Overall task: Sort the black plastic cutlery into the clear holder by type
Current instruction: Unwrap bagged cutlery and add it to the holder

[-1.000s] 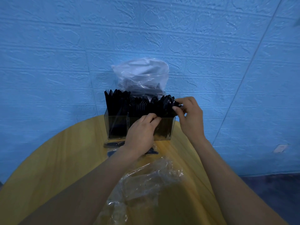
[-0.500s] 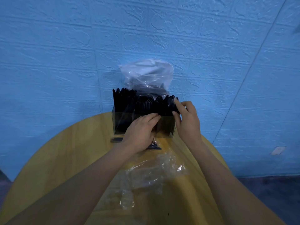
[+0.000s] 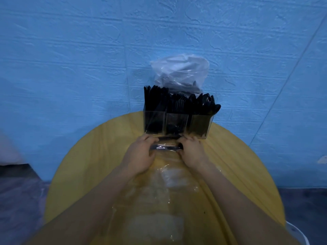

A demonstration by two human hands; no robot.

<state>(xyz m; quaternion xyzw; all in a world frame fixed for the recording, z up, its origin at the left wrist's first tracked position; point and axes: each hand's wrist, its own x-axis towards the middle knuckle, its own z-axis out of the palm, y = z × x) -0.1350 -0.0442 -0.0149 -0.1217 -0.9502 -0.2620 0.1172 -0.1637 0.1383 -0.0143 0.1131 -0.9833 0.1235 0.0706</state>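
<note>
Best to strip the wrapped cutlery piece (image 3: pixel 166 147) (type impossible to tell through the film) while it lies flat on the yellow table (image 3: pixel 99 147) just in front of the clear holder (image 3: pixel 177 125), left hand (image 3: pixel 141 156) and right hand (image 3: pixel 192 152) each curled round one end, then drop it upright with its own kind. Holder already crammed: knives left, forks middle, spoons right, with a clear bag (image 3: pixel 179 71) of more behind.

Textured blue brick-pattern wall (image 3: pixel 88 50) behind round yellow wooden table (image 3: pixel 99 156); dark floor (image 3: pixel 19 197) below
</note>
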